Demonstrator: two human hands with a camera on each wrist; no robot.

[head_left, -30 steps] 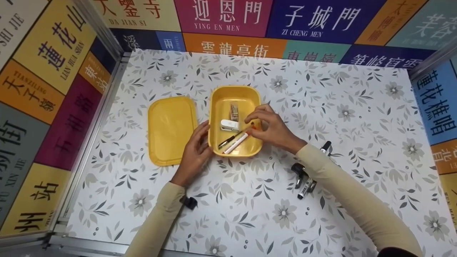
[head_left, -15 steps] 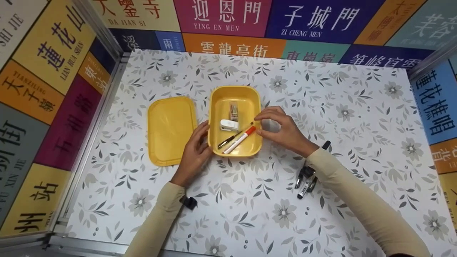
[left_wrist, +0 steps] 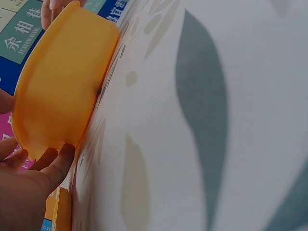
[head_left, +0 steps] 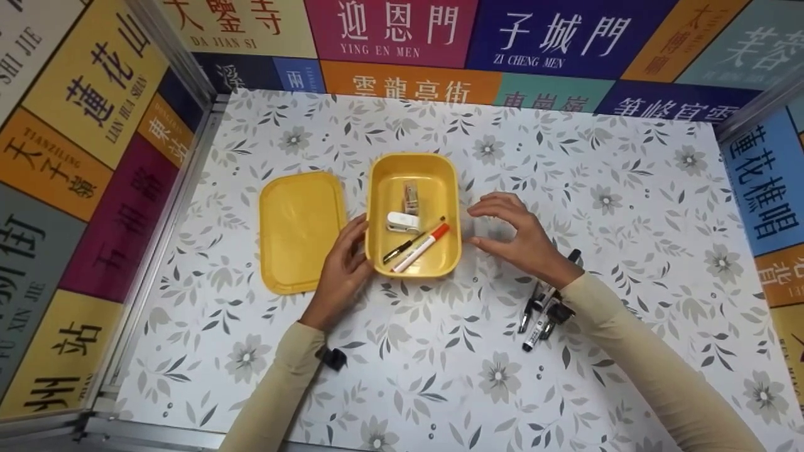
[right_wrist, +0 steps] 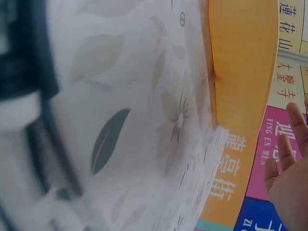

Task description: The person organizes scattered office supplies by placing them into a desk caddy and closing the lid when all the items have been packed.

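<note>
A yellow plastic box (head_left: 412, 257) stands on the table, its open side up. Inside it lie a red-and-white marker (head_left: 422, 247), a slim black pen (head_left: 402, 248), a small white object (head_left: 402, 221) resembling a mini stapler, and a little clear-and-brown item (head_left: 410, 196) of unclear kind. My left hand (head_left: 342, 263) rests its fingers against the box's left wall; the left wrist view has the fingertips (left_wrist: 67, 150) touching the yellow side. Just right of the box, my right hand (head_left: 516, 231) is apart from it, thumb and fingers spread, holding nothing.
A yellow lid (head_left: 301, 232) lies flat left of the box. Several black markers (head_left: 540, 320) lie bunched near my right wrist, partly hidden by it. Panels with printed characters (head_left: 402, 31) wall in the flower-patterned table (head_left: 440, 376) at the back and sides.
My right hand has let go of the red-and-white marker inside the box and drawn away to the right, its fingers spreading. The left hand stays where it was.
</note>
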